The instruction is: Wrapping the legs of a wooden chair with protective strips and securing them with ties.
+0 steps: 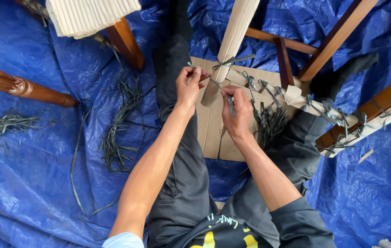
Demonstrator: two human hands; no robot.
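Note:
I sit on a blue tarp with an upturned wooden chair frame (pixel 337 34) before me. Its legs are wrapped in cream paper (pixel 237 32) and tied with dark grey strips. My left hand (pixel 188 85) pinches one end of a grey strip (pixel 214 82) by the lower end of a wrapped leg. My right hand (pixel 237 112) grips the other end of that strip, pulling it toward me. A flat piece of brown cardboard (pixel 211 133) lies under both hands, across my legs in dark trousers.
Loose bundles of grey strips lie on the tarp (pixel 44 183) at left (pixel 117 133) and far left (pixel 5 123). More strips sit by my right knee (pixel 271 121). A turned wooden leg (pixel 16 87) and a cream ribbed cushion (pixel 87 16) are at upper left.

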